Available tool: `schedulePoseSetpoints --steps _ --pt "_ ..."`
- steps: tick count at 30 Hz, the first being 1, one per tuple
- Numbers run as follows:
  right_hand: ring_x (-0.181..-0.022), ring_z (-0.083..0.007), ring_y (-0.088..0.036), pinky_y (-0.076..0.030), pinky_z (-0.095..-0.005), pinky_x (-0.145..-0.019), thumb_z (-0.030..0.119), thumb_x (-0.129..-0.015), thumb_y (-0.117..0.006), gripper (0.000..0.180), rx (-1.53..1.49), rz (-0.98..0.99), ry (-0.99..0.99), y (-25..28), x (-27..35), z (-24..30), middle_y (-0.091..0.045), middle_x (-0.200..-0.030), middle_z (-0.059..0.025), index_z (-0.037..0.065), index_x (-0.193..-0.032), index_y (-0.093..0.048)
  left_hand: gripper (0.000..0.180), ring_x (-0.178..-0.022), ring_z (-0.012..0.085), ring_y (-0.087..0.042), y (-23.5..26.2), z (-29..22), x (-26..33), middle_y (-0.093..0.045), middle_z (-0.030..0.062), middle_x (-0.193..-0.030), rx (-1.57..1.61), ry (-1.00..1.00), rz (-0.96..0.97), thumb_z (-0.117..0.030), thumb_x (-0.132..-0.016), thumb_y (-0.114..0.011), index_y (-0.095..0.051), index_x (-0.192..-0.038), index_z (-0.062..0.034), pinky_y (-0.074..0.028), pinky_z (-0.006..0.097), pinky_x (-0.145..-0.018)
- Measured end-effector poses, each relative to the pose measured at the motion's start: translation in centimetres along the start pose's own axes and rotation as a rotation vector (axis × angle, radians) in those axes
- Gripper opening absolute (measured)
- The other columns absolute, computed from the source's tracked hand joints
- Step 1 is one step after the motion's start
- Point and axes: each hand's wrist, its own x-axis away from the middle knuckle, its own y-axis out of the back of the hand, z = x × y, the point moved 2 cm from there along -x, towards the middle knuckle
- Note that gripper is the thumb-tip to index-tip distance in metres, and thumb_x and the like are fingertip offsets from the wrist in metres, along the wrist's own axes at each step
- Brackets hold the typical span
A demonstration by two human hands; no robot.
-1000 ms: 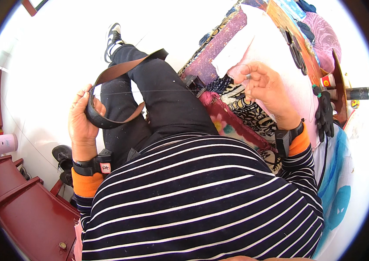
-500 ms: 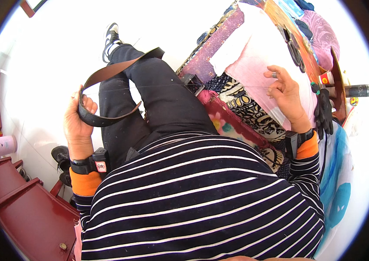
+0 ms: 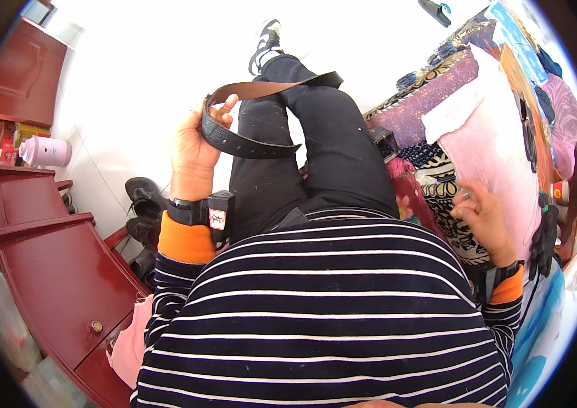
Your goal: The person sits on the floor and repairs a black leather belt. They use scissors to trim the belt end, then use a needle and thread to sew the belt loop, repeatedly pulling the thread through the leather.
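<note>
My left hand [image 3: 200, 144] is closed on a leather belt [image 3: 248, 147], black outside and brown inside. The belt curves in an open loop above my thighs, one end reaching over the farther knee. Off to the right, my right hand [image 3: 484, 216] is raised over the patterned cloth [image 3: 448, 187] with a ring on one finger. Its thumb and fingertips are drawn together. Whatever they pinch is too fine to make out now. A dark box-like piece [image 3: 384, 141] lies by my right thigh, at the cloth's edge.
A pink cloth [image 3: 489, 153] covers the seat at right, with dark glasses [image 3: 528, 132] beyond it and black gloves [image 3: 545, 238] near its edge. A dark red cabinet [image 3: 57, 272] stands at left, with a pink container [image 3: 45, 151] behind it. Black shoes [image 3: 144, 197] lie on the floor.
The view has swung left, so most things sit farther right. My right hand has come lower and nearer my body. The thin thread between my hands no longer shows clearly. My left hand keeps the belt.
</note>
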Motion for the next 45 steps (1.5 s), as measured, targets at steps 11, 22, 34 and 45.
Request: schedulePoseSetpoints --steps 11,22,34,45 --pt "-0.073 -0.0298 -0.063 -0.052 -0.0346 -0.066 -0.012 -0.078 -0.055 0.045 0.303 0.068 0.231 -6.4 -1.1 -5.6 -0.061 -0.085 -0.0152 0.007 -0.118 -0.051 0.027 -0.075 0.0215 -0.048 -3.2 0.5 1.4 -0.051 0.0109 -0.083 0.04 -0.026 0.233 -0.013 -0.094 -0.056 -0.053 -0.115 0.0038 -0.043 0.032 -0.06" --pt "-0.077 -0.0356 -0.063 -0.052 -0.0363 -0.068 -0.012 -0.077 -0.055 0.037 0.228 0.035 0.154 -9.3 -1.6 -12.4 -0.063 -0.085 -0.0184 0.004 -0.11 -0.053 0.03 -0.055 0.0169 -0.053 -9.2 1.8 4.9 -0.057 0.0117 -0.068 -0.355 -0.077 0.458 -0.013 -0.093 -0.058 -0.052 -0.121 -0.0031 -0.044 0.029 -0.049" --pt "-0.06 -0.0192 -0.059 -0.048 -0.0291 -0.057 -0.001 -0.084 -0.059 0.01 0.164 0.115 0.289 -4.6 -6.9 5.3 -0.062 -0.079 -0.0127 0.0 -0.093 -0.063 0.054 -0.056 0.014 -0.06 -12.4 3.3 7.9 -0.064 0.0118 -0.075 -0.602 -0.087 0.426 -0.01 -0.089 -0.061 -0.037 -0.135 0.0045 -0.049 0.026 -0.053" --pt "-0.094 -0.03 -0.066 -0.056 -0.0333 -0.076 -0.001 -0.077 -0.062 0.02 0.193 -0.006 1.285 -13.4 -13.6 19.0 -0.064 -0.105 -0.0168 0.002 -0.097 -0.062 0.046 -0.08 0.0137 -0.065 -12.4 3.9 7.7 -0.067 0.0127 -0.099 -0.547 0.089 0.39 0.002 -0.089 -0.054 -0.038 -0.132 0.0039 -0.053 0.023 -0.069"
